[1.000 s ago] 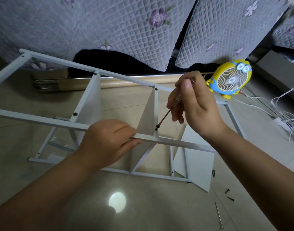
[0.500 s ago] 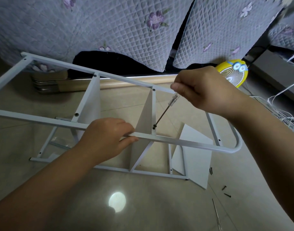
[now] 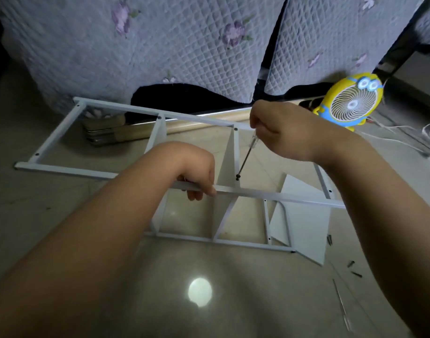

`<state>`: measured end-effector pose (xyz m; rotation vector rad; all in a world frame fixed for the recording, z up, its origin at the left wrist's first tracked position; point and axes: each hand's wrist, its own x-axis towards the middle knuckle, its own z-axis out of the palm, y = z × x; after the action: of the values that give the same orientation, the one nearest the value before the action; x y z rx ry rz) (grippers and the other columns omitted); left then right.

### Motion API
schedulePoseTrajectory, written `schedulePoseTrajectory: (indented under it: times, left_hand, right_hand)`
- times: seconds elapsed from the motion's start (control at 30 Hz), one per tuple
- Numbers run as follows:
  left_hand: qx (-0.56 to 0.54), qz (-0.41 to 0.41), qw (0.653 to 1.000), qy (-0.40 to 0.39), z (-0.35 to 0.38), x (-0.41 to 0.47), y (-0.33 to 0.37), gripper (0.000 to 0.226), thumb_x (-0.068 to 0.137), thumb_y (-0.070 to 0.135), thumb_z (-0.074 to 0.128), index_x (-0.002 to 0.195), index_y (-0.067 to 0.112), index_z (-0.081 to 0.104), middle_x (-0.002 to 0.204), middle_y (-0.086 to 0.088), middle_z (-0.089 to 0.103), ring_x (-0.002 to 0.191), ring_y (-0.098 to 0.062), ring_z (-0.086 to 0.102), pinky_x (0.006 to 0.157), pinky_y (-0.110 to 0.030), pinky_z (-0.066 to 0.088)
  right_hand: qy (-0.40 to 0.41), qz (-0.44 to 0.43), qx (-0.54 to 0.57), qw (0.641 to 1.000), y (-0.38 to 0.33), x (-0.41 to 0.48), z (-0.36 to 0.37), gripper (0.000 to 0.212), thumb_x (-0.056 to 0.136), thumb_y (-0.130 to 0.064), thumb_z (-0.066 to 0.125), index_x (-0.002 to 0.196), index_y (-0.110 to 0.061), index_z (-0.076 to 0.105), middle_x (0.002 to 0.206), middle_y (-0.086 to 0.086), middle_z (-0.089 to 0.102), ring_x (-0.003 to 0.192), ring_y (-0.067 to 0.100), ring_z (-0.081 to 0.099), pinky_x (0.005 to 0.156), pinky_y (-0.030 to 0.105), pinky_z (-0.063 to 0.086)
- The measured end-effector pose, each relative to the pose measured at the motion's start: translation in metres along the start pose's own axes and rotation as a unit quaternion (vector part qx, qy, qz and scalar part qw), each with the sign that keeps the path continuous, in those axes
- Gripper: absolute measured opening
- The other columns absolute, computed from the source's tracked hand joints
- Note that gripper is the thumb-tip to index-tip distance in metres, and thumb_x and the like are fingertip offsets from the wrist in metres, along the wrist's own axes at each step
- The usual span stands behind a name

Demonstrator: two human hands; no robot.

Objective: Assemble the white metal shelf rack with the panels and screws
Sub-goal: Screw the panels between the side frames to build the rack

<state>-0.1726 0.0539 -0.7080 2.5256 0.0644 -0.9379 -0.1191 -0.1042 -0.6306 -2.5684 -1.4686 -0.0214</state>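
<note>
On the tiled floor, the white metal rack lies on its side with two fitted panels standing between its long rails. The left hand grips the near upper rail, fingers curled around it just left of the middle panel. The right hand pinches the handle of a screwdriver, whose tilted tip meets a dark screw at that panel's edge, just above the gripped rail. A loose panel rests at the rack's right end, with spare screws on the floor beside it. Behind hang a quilted cover and, far right, stands a yellow fan.
</note>
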Motion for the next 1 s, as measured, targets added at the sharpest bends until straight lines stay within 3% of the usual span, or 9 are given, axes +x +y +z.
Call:
schedulePoseTrajectory:
  times: [0.2,0.33,0.5,0.6,0.67,0.73,0.8,0.9,1.0]
  left_hand:
    - [-0.068,-0.007,0.997,0.025,0.008,-0.006,-0.003,0.019,0.089,0.025,0.059,0.084,0.009,0.068,0.071,0.005,0.066,0.064,-0.008,0.062,0.060,-0.019,0.047]
    - [-0.060,0.000,0.995,0.081,0.016,-0.011,-0.003,0.021,0.088,0.026,0.061,0.069,0.018,0.063,0.063,0.009,0.062,0.060,-0.003,0.060,0.052,-0.015,0.041]
    - [-0.048,-0.008,0.994,0.094,0.018,-0.012,-0.001,0.027,0.088,0.026,0.061,0.061,0.021,0.060,0.050,0.015,0.059,0.046,0.004,0.054,0.050,-0.014,0.037]
    - [-0.050,0.000,0.994,0.099,0.020,-0.013,-0.003,0.026,0.088,0.027,0.060,0.062,0.022,0.060,0.059,0.013,0.061,0.055,0.001,0.058,0.055,-0.016,0.040]
    - [-0.050,0.004,0.994,0.101,0.022,-0.013,-0.003,0.025,0.088,0.028,0.060,0.065,0.022,0.061,0.066,0.011,0.063,0.063,-0.002,0.061,0.061,-0.019,0.042]
    - [-0.052,0.004,0.993,0.103,0.022,-0.015,-0.004,0.021,0.089,0.028,0.060,0.069,0.020,0.063,0.068,0.012,0.063,0.064,0.000,0.061,0.063,-0.018,0.044]
    - [-0.052,0.004,0.993,0.103,0.022,-0.016,-0.004,0.018,0.088,0.027,0.060,0.072,0.019,0.064,0.067,0.012,0.062,0.063,0.000,0.060,0.064,-0.017,0.045]
    - [-0.023,-0.007,0.994,0.108,0.017,-0.016,-0.003,0.016,0.087,0.027,0.063,0.080,0.014,0.069,0.066,0.008,0.063,0.058,0.000,0.056,0.060,-0.017,0.043]
    - [0.003,-0.014,0.994,0.113,0.015,-0.014,-0.002,0.018,0.085,0.029,0.064,0.085,0.013,0.072,0.065,0.008,0.065,0.057,-0.001,0.055,0.061,-0.020,0.042]
  right_hand:
    - [0.005,-0.008,0.008,1.000,-0.001,-0.010,-0.003,0.021,0.093,-0.017,0.049,0.089,0.001,0.057,0.070,0.000,0.043,0.068,0.016,0.035,0.054,0.026,0.022]
    - [0.065,0.062,-0.014,0.996,-0.001,-0.002,0.009,0.045,0.094,-0.028,0.048,0.055,-0.015,0.030,0.053,-0.001,0.032,0.054,0.019,0.029,0.044,0.019,0.021]
    - [0.117,0.134,-0.045,0.983,-0.005,-0.009,0.023,0.040,0.098,-0.034,0.034,0.064,-0.013,0.035,0.058,0.001,0.037,0.065,0.021,0.034,0.049,0.034,0.016]
    - [0.103,0.089,0.142,0.980,-0.008,-0.022,0.030,0.026,0.098,-0.029,0.033,0.091,-0.008,0.045,0.080,0.005,0.054,0.077,0.026,0.048,0.065,0.037,0.032]
    - [0.079,0.043,0.306,0.948,-0.010,-0.028,0.037,0.019,0.094,-0.026,0.034,0.099,-0.011,0.046,0.090,-0.003,0.059,0.080,0.020,0.054,0.072,0.029,0.040]
    - [0.054,0.005,0.324,0.945,-0.007,-0.028,0.039,0.020,0.089,-0.025,0.034,0.101,-0.013,0.046,0.090,-0.010,0.060,0.072,0.005,0.055,0.067,0.017,0.044]
    - [0.040,0.003,0.310,0.950,-0.001,-0.025,0.035,0.017,0.093,-0.020,0.041,0.099,-0.009,0.052,0.089,-0.003,0.066,0.070,-0.003,0.057,0.060,0.013,0.049]
    - [0.046,0.040,0.330,0.942,0.011,-0.021,0.026,0.012,0.093,-0.012,0.052,0.083,-0.008,0.055,0.082,0.008,0.068,0.068,0.008,0.064,0.049,0.025,0.055]
    - [0.086,0.077,0.323,0.939,0.017,-0.017,0.025,0.028,0.089,-0.019,0.058,0.063,-0.016,0.047,0.059,0.004,0.062,0.046,0.009,0.058,0.042,0.019,0.048]
